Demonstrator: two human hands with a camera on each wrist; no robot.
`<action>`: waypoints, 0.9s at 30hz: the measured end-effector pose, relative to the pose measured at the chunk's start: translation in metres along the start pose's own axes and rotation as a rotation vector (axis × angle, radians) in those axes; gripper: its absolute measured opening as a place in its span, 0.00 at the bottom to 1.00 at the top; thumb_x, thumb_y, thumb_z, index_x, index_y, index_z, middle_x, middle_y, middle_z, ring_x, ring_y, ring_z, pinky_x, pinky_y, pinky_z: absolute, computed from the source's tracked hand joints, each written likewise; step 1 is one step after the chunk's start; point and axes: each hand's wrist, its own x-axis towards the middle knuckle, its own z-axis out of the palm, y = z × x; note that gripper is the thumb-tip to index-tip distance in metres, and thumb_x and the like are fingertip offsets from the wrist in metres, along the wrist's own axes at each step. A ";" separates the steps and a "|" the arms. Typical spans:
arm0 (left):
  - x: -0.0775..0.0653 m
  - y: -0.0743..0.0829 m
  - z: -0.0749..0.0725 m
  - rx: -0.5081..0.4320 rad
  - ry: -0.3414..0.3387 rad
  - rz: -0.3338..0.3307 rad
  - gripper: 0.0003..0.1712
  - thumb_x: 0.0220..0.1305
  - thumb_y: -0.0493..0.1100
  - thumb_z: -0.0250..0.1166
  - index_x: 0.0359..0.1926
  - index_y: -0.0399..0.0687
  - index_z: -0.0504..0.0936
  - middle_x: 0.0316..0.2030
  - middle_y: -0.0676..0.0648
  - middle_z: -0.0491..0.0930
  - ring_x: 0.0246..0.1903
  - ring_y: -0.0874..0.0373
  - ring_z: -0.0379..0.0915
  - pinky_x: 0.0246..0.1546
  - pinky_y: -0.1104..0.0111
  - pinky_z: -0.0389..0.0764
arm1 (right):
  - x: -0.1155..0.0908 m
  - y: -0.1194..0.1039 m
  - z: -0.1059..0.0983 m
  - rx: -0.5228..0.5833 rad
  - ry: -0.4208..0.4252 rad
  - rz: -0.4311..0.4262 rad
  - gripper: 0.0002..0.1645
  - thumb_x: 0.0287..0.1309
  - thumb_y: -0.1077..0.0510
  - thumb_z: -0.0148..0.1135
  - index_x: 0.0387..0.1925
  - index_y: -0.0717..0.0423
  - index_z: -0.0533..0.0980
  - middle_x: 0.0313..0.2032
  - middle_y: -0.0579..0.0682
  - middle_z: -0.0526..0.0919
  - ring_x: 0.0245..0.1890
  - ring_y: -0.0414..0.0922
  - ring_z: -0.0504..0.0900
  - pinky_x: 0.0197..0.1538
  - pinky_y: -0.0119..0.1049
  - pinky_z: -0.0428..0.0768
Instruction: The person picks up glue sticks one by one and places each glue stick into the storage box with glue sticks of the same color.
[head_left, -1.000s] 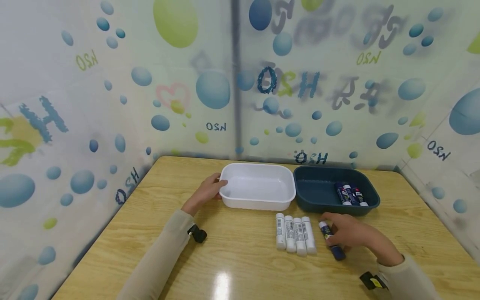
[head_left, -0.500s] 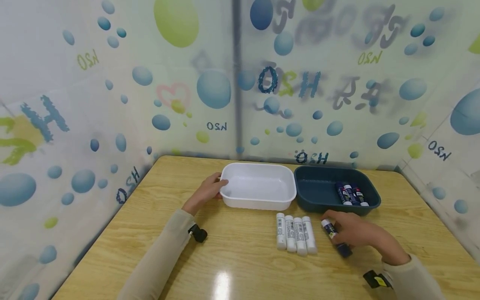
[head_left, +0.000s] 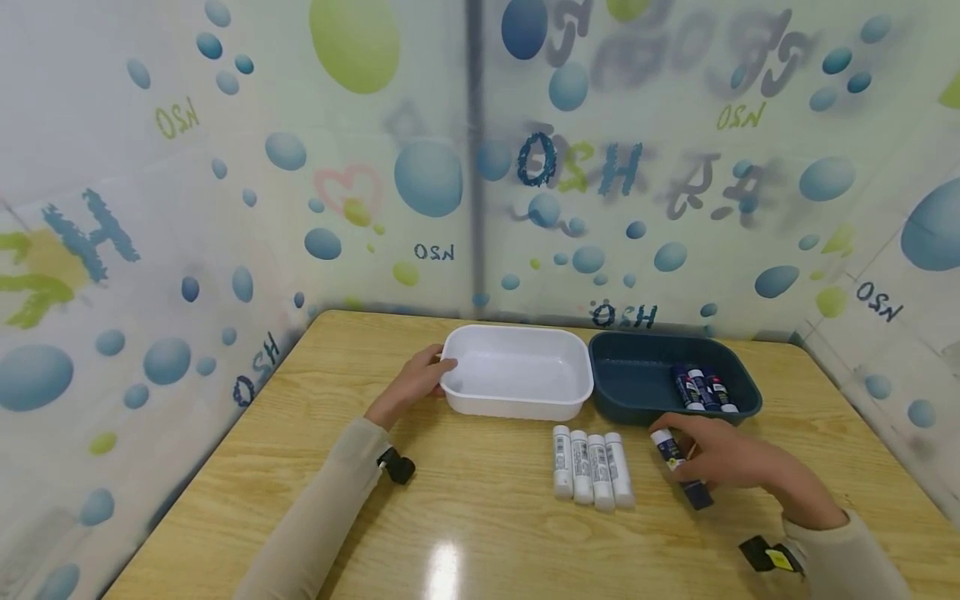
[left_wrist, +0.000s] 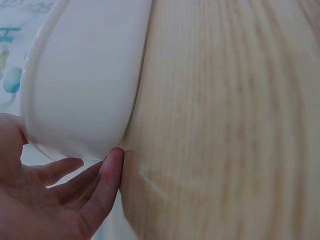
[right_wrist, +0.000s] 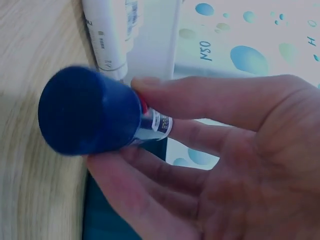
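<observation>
My left hand (head_left: 408,385) holds the left end of a white plastic tray (head_left: 517,408), thumb over the rim and fingers against the outer wall (left_wrist: 85,100). Thumb and fingers of my right hand (head_left: 738,458) pinch a dark blue glue stick (head_left: 669,448) with a white end, in front of the dark teal tray (head_left: 626,408). Its broad blue end (right_wrist: 75,112) faces the right wrist camera, and the fingers cover part of its middle. Several similar dark blue glue sticks (head_left: 701,390) lie at the right side inside the teal tray.
Several white glue sticks (head_left: 600,471) lie side by side on the wooden table (head_left: 495,508), in front of where the two trays meet. A patterned curtain (head_left: 360,275) hangs behind the table and along both sides.
My right hand has shifted slightly right and toward the teal tray, carrying the dark blue glue stick along. My left hand stays on the white tray.
</observation>
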 end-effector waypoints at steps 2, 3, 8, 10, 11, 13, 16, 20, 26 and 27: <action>0.000 0.000 0.000 -0.002 0.001 0.000 0.31 0.78 0.52 0.56 0.75 0.44 0.66 0.63 0.35 0.77 0.41 0.56 0.79 0.36 0.72 0.82 | -0.002 0.001 -0.002 0.037 -0.013 -0.007 0.36 0.59 0.63 0.69 0.68 0.61 0.69 0.47 0.58 0.80 0.39 0.49 0.81 0.29 0.42 0.83; 0.001 0.000 0.000 -0.002 0.000 0.003 0.31 0.78 0.52 0.55 0.74 0.44 0.67 0.63 0.35 0.77 0.40 0.56 0.79 0.36 0.72 0.81 | -0.002 0.001 -0.003 0.053 -0.015 -0.003 0.36 0.59 0.63 0.69 0.68 0.61 0.68 0.48 0.59 0.80 0.39 0.49 0.81 0.30 0.42 0.84; 0.000 0.001 -0.001 0.002 -0.001 -0.002 0.31 0.78 0.52 0.55 0.74 0.43 0.67 0.63 0.34 0.77 0.38 0.56 0.78 0.35 0.72 0.81 | -0.004 -0.002 -0.003 0.055 0.004 -0.014 0.36 0.60 0.63 0.68 0.68 0.62 0.68 0.50 0.61 0.80 0.37 0.49 0.81 0.31 0.43 0.83; 0.000 0.001 0.000 0.004 -0.002 -0.003 0.31 0.78 0.52 0.55 0.74 0.43 0.67 0.63 0.34 0.77 0.38 0.57 0.78 0.35 0.72 0.81 | -0.004 -0.002 -0.003 0.047 0.019 -0.015 0.36 0.60 0.64 0.68 0.68 0.61 0.68 0.48 0.60 0.81 0.35 0.49 0.81 0.30 0.42 0.83; -0.001 0.001 0.000 0.003 -0.004 -0.004 0.31 0.78 0.52 0.55 0.74 0.43 0.67 0.63 0.34 0.77 0.38 0.57 0.78 0.36 0.71 0.82 | -0.003 -0.002 -0.003 0.047 0.027 -0.007 0.36 0.60 0.64 0.68 0.68 0.61 0.68 0.47 0.59 0.81 0.35 0.49 0.81 0.30 0.42 0.83; -0.001 0.002 0.000 -0.003 -0.006 -0.003 0.31 0.78 0.52 0.55 0.74 0.43 0.67 0.63 0.34 0.77 0.37 0.57 0.78 0.36 0.71 0.82 | -0.003 -0.003 -0.003 0.049 0.040 0.002 0.36 0.60 0.64 0.68 0.68 0.61 0.68 0.46 0.59 0.80 0.33 0.49 0.81 0.30 0.43 0.83; -0.003 0.003 0.000 -0.010 -0.009 0.010 0.31 0.78 0.51 0.55 0.73 0.41 0.67 0.62 0.33 0.77 0.35 0.58 0.78 0.35 0.71 0.82 | -0.003 -0.003 -0.004 0.058 0.049 0.011 0.36 0.61 0.64 0.68 0.69 0.60 0.67 0.44 0.58 0.80 0.34 0.49 0.81 0.31 0.43 0.84; -0.003 0.004 0.000 -0.012 -0.015 0.015 0.31 0.77 0.51 0.55 0.73 0.40 0.67 0.61 0.33 0.77 0.34 0.59 0.78 0.34 0.71 0.82 | -0.005 -0.003 -0.006 0.064 0.049 -0.035 0.36 0.63 0.63 0.67 0.70 0.59 0.66 0.43 0.57 0.78 0.32 0.48 0.81 0.30 0.43 0.84; 0.000 0.001 -0.001 -0.009 -0.010 0.006 0.30 0.77 0.51 0.56 0.73 0.43 0.68 0.58 0.34 0.79 0.35 0.58 0.77 0.34 0.72 0.80 | -0.005 -0.003 -0.008 0.075 0.034 -0.093 0.36 0.66 0.61 0.66 0.72 0.60 0.64 0.43 0.57 0.77 0.32 0.47 0.82 0.30 0.43 0.84; 0.000 0.001 -0.002 -0.003 -0.009 0.006 0.30 0.78 0.51 0.56 0.73 0.43 0.68 0.58 0.34 0.80 0.36 0.58 0.77 0.34 0.72 0.80 | -0.004 -0.003 -0.008 0.080 0.031 -0.096 0.37 0.66 0.61 0.66 0.72 0.60 0.64 0.43 0.57 0.77 0.32 0.47 0.82 0.30 0.43 0.84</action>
